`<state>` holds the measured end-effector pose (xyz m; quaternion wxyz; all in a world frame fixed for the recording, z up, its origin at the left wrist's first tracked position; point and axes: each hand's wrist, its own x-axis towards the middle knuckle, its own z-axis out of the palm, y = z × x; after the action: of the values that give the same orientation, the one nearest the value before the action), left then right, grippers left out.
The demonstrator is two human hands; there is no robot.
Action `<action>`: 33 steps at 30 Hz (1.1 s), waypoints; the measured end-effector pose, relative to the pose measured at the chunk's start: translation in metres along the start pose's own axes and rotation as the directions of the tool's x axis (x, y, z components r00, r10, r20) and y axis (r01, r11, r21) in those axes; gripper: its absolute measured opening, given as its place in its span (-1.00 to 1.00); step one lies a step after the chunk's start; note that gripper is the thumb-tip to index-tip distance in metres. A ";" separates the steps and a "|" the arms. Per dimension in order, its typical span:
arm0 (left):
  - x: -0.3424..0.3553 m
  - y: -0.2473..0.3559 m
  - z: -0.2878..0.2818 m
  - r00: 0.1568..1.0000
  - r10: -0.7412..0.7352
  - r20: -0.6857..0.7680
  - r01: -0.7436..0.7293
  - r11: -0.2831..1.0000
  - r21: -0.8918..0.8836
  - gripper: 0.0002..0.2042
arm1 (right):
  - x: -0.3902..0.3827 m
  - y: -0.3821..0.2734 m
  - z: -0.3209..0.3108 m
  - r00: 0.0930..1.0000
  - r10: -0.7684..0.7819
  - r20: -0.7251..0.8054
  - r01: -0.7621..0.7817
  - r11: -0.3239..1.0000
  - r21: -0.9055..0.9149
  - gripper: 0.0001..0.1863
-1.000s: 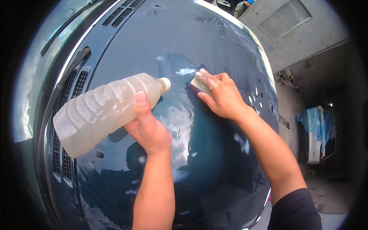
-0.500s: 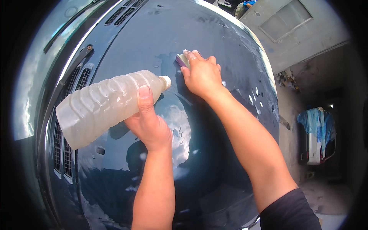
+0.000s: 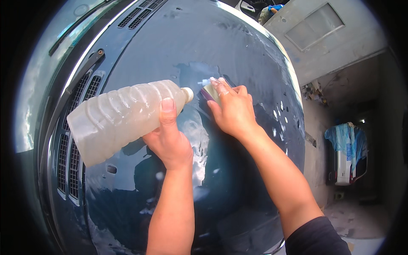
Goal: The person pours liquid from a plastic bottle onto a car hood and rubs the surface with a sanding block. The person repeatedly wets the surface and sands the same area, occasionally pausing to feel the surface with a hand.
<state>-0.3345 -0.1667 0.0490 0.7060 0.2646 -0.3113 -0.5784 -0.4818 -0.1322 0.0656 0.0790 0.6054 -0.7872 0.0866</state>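
Note:
My left hand (image 3: 170, 142) is wrapped round a cloudy, ribbed plastic bottle (image 3: 123, 117), its thumb on top. The bottle lies tilted in the air above the dark hood (image 3: 140, 72), its white-capped neck toward the right. Just right of that neck, my right hand (image 3: 233, 106) presses a small sanding block (image 3: 208, 94) with a pale top and purple side flat on the wet hood. Its fingers lie over the block and hide part of it. Water streaks and pale smears mark the paint around it.
Along the left are the windshield (image 3: 34, 97), a wiper arm (image 3: 80, 74) and black vent grilles (image 3: 91, 87). To the right stand a grey panel (image 3: 316, 27) with a recessed rectangle and, farther off, a white vehicle (image 3: 343, 165) partly covered in blue plastic sheeting.
My right hand has slid the sanding block toward me and a little to the right across the hood. The bottle in my left hand has shifted slightly right.

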 end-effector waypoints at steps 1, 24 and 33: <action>-0.003 -0.002 0.003 1.000 0.010 -0.009 -0.010 1.000 -0.004 -0.45 | 0.005 0.002 -0.004 1.000 -0.002 -0.012 0.002 1.000 0.001 -0.44; -0.001 -0.008 0.006 0.991 0.119 -0.059 -0.116 0.992 0.050 -0.40 | 0.024 0.031 -0.021 0.912 -0.399 0.094 0.369 0.899 0.236 -0.42; -0.001 -0.007 0.001 0.994 0.094 -0.048 -0.093 0.995 0.028 -0.37 | 0.015 0.062 -0.020 0.931 -0.353 0.095 0.333 0.926 0.179 -0.40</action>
<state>-0.3403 -0.1675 0.0447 0.7363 0.2732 -0.3133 -0.5339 -0.5448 -0.1260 0.0859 -0.0053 0.7425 -0.6629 0.0960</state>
